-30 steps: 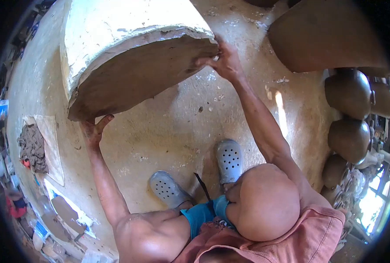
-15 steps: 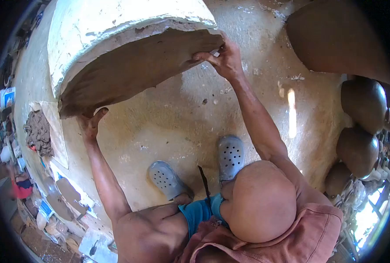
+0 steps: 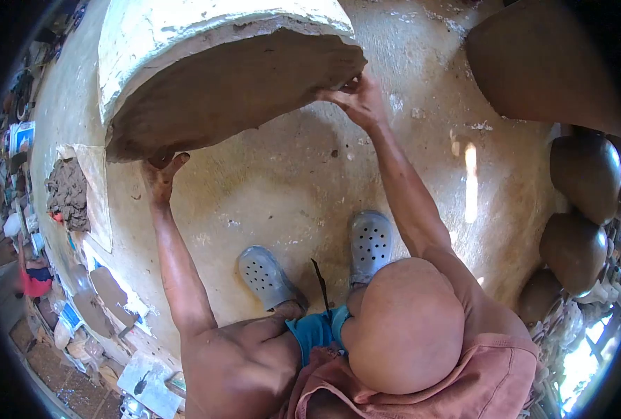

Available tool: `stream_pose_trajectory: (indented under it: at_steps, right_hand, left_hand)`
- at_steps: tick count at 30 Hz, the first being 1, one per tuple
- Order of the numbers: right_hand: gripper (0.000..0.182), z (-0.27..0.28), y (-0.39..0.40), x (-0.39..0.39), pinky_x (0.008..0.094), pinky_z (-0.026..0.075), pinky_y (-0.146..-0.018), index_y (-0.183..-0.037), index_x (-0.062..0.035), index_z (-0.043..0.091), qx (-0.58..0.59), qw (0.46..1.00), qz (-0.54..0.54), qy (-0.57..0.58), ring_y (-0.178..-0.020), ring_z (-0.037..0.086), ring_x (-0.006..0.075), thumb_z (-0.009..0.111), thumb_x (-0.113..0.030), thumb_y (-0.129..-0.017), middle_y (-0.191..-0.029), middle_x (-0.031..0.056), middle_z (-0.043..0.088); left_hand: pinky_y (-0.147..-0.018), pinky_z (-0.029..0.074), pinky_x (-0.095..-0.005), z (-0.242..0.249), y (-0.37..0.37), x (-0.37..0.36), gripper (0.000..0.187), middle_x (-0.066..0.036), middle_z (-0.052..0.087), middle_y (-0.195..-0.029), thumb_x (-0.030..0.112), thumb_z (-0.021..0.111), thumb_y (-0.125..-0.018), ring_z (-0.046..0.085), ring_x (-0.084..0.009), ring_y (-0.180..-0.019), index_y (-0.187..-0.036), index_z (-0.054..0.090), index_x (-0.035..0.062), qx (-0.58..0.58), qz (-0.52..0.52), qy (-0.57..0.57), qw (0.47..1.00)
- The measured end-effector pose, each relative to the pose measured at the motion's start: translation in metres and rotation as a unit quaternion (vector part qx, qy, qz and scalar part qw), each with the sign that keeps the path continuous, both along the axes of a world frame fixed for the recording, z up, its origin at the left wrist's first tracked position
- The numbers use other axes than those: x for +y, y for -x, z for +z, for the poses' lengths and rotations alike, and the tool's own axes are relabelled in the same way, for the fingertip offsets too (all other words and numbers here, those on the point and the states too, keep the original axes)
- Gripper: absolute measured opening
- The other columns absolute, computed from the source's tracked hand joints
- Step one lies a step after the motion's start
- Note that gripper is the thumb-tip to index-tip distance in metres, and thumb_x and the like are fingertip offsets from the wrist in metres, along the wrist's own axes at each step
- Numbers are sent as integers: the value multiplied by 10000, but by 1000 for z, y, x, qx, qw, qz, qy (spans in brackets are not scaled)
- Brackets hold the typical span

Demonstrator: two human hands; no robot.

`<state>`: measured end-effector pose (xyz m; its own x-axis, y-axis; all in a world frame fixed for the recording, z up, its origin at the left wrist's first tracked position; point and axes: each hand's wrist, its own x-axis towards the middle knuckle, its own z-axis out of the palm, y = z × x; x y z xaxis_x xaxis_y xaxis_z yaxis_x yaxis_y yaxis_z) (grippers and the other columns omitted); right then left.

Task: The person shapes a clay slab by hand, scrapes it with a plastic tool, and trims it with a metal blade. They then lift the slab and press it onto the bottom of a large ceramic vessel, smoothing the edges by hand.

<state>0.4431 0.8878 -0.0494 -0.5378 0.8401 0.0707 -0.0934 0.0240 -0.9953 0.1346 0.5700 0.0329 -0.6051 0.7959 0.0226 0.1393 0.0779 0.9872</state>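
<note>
A broad, dark brown clay slab (image 3: 233, 94) hangs below the curved front edge of a whitish mould (image 3: 226, 24). Its lower edge sags and is uneven. At the slab's right end, my right hand (image 3: 363, 103) grips the edge with the thumb on the near face. My left hand (image 3: 161, 178) holds the lower left edge; the thumb sticks out to the side and the fingers are partly hidden by the clay. How the slab's upper edge meets the mould cannot be made out fully.
A lump of wet clay (image 3: 68, 195) lies on a cloth (image 3: 99, 209) at the left. Several rounded brown pots (image 3: 586, 174) line the right, beneath a large brown clay form (image 3: 548, 70). My grey clogs (image 3: 371, 244) stand on the floor. A person in red (image 3: 37, 281) is at far left.
Both hands and the slab sit slightly higher and further right in view. The slab's left end has risen, and more of its face shows. My grip stays on both ends.
</note>
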Motion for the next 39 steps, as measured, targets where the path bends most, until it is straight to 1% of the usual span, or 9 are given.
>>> stream_pose_trajectory:
  at_steps: [8,10,14,16,18,26,29,31,39]
  right_hand:
    - [504,-25,7,-8,348,612,-829,-1176,-14,726,75,997,-30,-9,-931,726,131,971,-180,-769,-1008,62,801]
    - [516,-16,6,-5,354,609,-876,-1186,-13,719,-70,997,-31,11,-971,747,166,964,-195,-770,-1021,68,800]
    - [529,-1,6,-12,356,597,-919,-1193,-13,720,-92,994,-43,-30,-1028,749,190,960,-197,-759,-1071,90,798]
    - [569,-17,2,-20,357,587,-937,-1232,-15,704,-25,996,-18,81,-1060,741,210,956,-190,-752,-1134,109,788]
    - [579,-23,5,-25,363,588,-926,-1236,-13,697,-52,996,-12,74,-1059,738,213,956,-188,-748,-1141,112,786]
    - [475,-26,27,-34,331,571,-858,-1126,2,713,-124,988,-90,10,-997,723,183,959,-162,-754,-1077,101,784]
    - [596,-30,23,-35,368,583,-881,-1197,5,709,-139,983,-114,31,-984,743,225,986,-191,-707,-1080,130,794]
    - [609,-50,23,-28,378,581,-880,-1206,10,699,-131,981,-143,-23,-985,741,238,987,-195,-711,-1058,129,793]
    - [732,-63,14,-2,387,549,-968,-1317,5,638,-139,990,-38,-1,-1126,694,247,984,-255,-727,-1249,131,740]
  left_hand:
    - [-1054,551,-433,-15,15,-6,751,-119,625,-1394,-62,881,-771,639,-273,-1247,-1432,536,25,-25,28,49,998]
    - [-1042,561,-429,-18,12,-5,738,-120,638,-1372,-76,869,-778,651,-272,-1227,-1429,536,25,-12,33,30,999]
    - [-1008,591,-407,-18,4,-2,684,-118,681,-1302,-111,837,-803,685,-263,-1170,-1411,554,22,-22,34,24,999]
    - [-1001,597,-398,-23,-8,2,649,-118,693,-1282,-109,836,-809,687,-251,-1167,-1390,572,14,-41,58,5,997]
    - [-994,603,-388,-37,-13,3,615,-119,704,-1262,-107,835,-816,689,-240,-1165,-1369,591,5,-65,83,-12,994]
    - [-960,604,-393,-75,-4,14,637,-139,731,-1210,57,948,-775,720,-242,-1087,-1307,613,-42,32,75,-56,995]
    - [-975,587,-404,-69,-9,16,628,-161,741,-1190,158,956,-791,712,-265,-1080,-1274,626,-72,92,110,14,990]
    - [-947,591,-379,-76,-10,24,591,-146,747,-1172,100,939,-794,719,-235,-1045,-1272,631,-64,66,114,-16,991]
    - [-955,589,-390,-85,-6,20,667,-164,722,-1242,140,953,-786,708,-256,-1094,-1316,604,-64,-11,138,-38,990]
